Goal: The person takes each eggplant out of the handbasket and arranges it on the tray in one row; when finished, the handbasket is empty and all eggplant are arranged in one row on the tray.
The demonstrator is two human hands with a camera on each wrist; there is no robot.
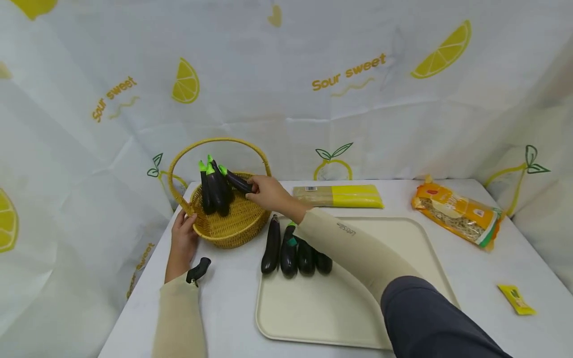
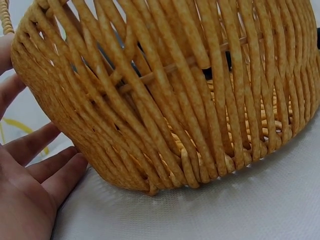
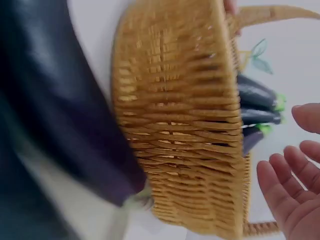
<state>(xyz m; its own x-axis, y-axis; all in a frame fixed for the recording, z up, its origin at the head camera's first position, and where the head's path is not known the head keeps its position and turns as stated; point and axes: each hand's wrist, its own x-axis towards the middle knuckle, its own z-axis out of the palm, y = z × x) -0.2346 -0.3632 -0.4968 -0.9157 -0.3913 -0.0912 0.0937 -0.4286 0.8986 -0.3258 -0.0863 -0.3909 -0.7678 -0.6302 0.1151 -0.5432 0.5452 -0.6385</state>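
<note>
- The right hand (image 1: 271,193) has its fingers apart, up by the rim of the wicker basket (image 1: 237,233).
- One dark eggplant (image 1: 237,182) leans inside, just by those fingertips; three more eggplants (image 1: 218,194) sit farther left.
- The left hand (image 1: 184,231) holds the basket's side, fingers spread on it.
- Four tray eggplants (image 1: 270,248) lie nearer the person than the right fingers.

The head camera looks forward and down from the near side of the counter (image 1: 233,308), far enough back to take in the basket (image 1: 241,234), the tray (image 1: 313,313) and the backdrop (image 1: 250,99). The left wrist camera faces the basket from low and very near. The right wrist view lies on its side, close to the basket, past a blurred eggplant (image 3: 65,105). All three share the basket.
</note>
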